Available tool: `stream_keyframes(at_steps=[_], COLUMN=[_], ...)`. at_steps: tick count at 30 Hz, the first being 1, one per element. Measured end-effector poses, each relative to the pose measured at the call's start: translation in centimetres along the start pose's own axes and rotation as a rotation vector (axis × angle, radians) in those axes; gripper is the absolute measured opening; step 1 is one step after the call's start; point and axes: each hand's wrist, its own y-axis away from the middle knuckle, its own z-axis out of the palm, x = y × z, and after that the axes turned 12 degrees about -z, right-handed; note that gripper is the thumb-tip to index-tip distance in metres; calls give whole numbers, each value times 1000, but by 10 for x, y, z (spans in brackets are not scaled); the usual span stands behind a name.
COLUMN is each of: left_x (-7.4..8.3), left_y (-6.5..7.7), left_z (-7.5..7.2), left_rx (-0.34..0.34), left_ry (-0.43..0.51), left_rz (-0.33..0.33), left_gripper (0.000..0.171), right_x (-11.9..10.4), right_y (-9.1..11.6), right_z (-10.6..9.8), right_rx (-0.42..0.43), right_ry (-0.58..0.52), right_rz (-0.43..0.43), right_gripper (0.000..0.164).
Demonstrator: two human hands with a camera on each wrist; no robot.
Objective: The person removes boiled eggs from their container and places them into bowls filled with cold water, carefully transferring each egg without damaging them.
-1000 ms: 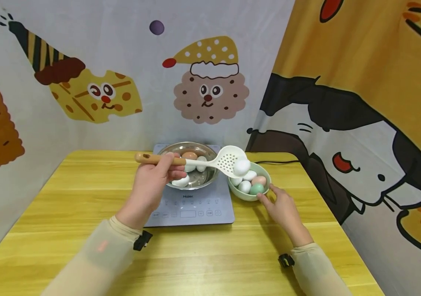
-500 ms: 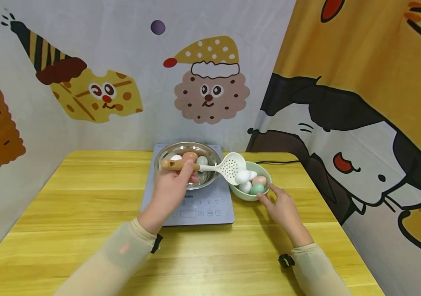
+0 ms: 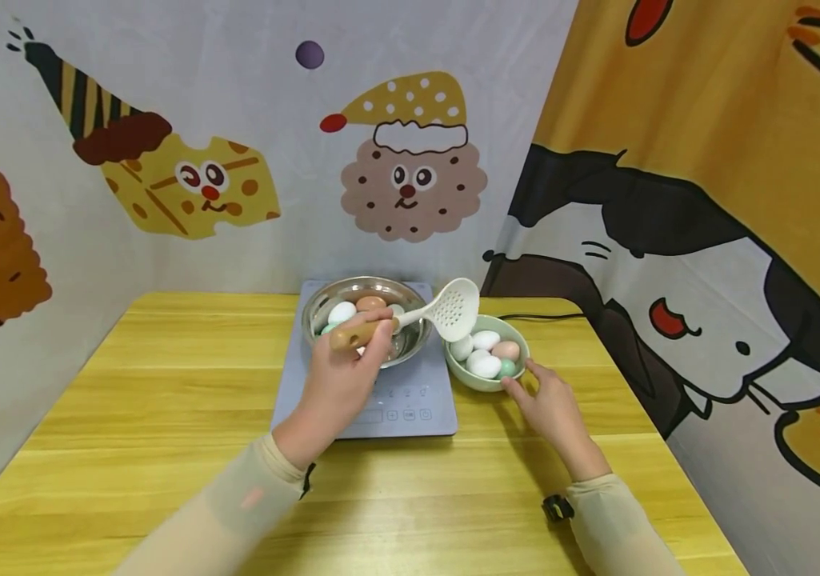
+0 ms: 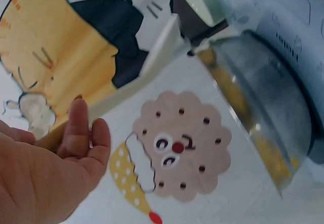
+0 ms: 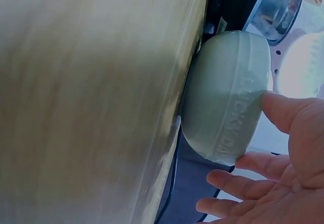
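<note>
My left hand (image 3: 338, 384) grips the wooden handle of a white slotted skimmer (image 3: 455, 310). Its perforated head carries no egg and is tilted just above the left back rim of a pale green bowl (image 3: 473, 383). White, pinkish and green eggs (image 3: 485, 366) lie in that bowl. At the bowl's right side, my right hand (image 3: 555, 408) touches it with thumb and index finger; in the right wrist view the other fingers (image 5: 238, 186) extend free below. Beneath the skimmer's handle, a steel pot (image 3: 314, 298) holds several eggs, among them a brown egg (image 3: 370, 303); my left hand hides part of it.
The pot stands on a grey-blue induction cooker (image 3: 410, 420), left of the bowl. A black cable (image 3: 542, 316) runs along the back of the wooden table (image 3: 438, 504). Behind hangs a cartoon-printed cloth (image 3: 237, 264).
The white egg has left the skimmer and now lies in the green bowl. My left hand moved right, and the skimmer's head has risen and tipped. The right hand stayed at the bowl.
</note>
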Motion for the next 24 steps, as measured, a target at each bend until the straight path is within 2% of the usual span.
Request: stream_keyframes(at_steps=[3,6,9,12,16,20,24], left_x=[0,-2,-6,-12,-19,-21,-22], left_y=[3,7,12,15,14,11,11], left_z=[-19,-46,-76,-105,-133,-146,-147], left_rx=[-15,-7,37,46,46,11,-42], left_ry=[127,150,45,-69,-254,-372,-388], left_rz=[104,255,375,469,613,705,737], left_gripper=[21,21,21,21,42,44,41], right_x=[-2,-3,-4,-4,-4,-3,-1], right_y=[-1,-2,-2,-2,0,1,1], right_z=[0,1,1,1,0,0,2], right_rx=[-2,-2,0,5,6,-3,-7], right_ry=[4,3,-3,-7,-8,-5,-1], right_rz=[-4,-6,-4,-3,-3,7,9], right_gripper=[78,78,77,77,78,79,80])
